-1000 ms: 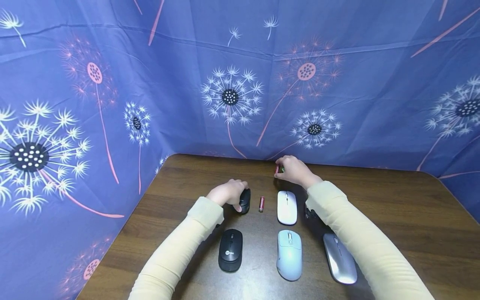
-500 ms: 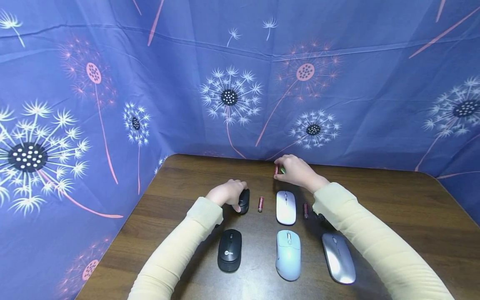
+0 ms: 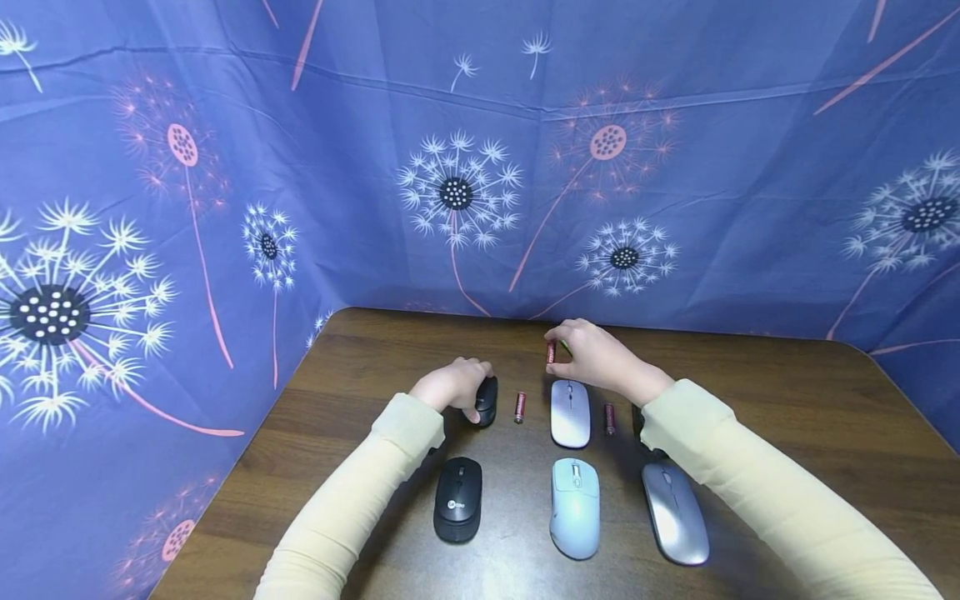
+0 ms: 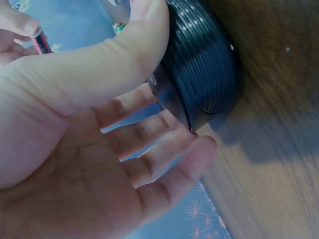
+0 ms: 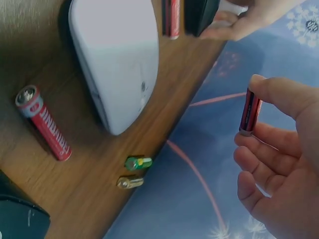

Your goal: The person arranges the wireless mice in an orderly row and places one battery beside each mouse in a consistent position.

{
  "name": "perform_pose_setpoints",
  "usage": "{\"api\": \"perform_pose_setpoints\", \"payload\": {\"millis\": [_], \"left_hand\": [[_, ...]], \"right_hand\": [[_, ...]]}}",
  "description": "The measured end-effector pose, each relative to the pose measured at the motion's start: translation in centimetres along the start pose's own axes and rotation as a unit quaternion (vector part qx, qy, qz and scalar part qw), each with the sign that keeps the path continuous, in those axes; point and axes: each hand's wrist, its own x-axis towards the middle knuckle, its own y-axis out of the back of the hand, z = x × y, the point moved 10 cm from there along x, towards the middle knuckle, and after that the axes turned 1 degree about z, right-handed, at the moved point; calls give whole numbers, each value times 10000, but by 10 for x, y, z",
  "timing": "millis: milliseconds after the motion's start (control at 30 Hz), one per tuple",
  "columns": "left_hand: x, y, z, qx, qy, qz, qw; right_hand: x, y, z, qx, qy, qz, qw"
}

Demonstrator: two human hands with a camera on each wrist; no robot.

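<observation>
My left hand [image 3: 453, 386] grips a black computer mouse [image 3: 487, 400] on the wooden table, thumb on the near side. Its ribbed flank [image 4: 202, 59] shows in the left wrist view, with the fingertips partly behind it. Between thumb and fingers, my right hand [image 3: 596, 357] pinches a red battery [image 5: 250, 110], held clear of the table behind the white mouse [image 3: 571, 414]. One red battery [image 3: 521, 407] lies left of that mouse, another red battery [image 3: 610, 419] right of it. A green battery [image 5: 138, 163] and a gold one [image 5: 130, 182] lie near the far edge.
Nearer me are a second black mouse [image 3: 458, 500], a light blue mouse [image 3: 575, 508] and a grey mouse [image 3: 675, 512]. The right sleeve partly covers another dark mouse [image 3: 639, 423]. A blue dandelion-print cloth [image 3: 360, 167] hangs behind the table [image 3: 787, 400].
The right hand has drawn slightly toward me with the red battery in its pinch, and its forearm has swung right, uncovering the red battery beside the white mouse. The left hand keeps its place.
</observation>
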Motion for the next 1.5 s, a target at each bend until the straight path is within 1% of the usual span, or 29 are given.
{"api": "perform_pose_setpoints", "payload": {"millis": [200,500,600,800,967,1233,1500], "left_hand": [[1,-1,-1,112,-33,8,9999],[3,-2,0,-33,19,25,10000],[4,-2,-1,-11,13,21,10000],[4,-1,-1,8,-43,21,10000],[3,0,-1,-1,-45,13,10000],[3,0,-1,-27,-40,16,10000],[4,-3,-2,-18,22,-17,10000]], "right_hand": [[-7,3,-16,109,111,-55,9999],[-20,7,-30,114,350,-44,9993],[-24,9,-34,156,400,-6,9991],[-34,14,-40,209,345,172,9990],[-43,13,-45,150,300,281,9990],[-53,11,-55,135,330,259,9990],[-60,10,-67,180,361,368,9985]]}}
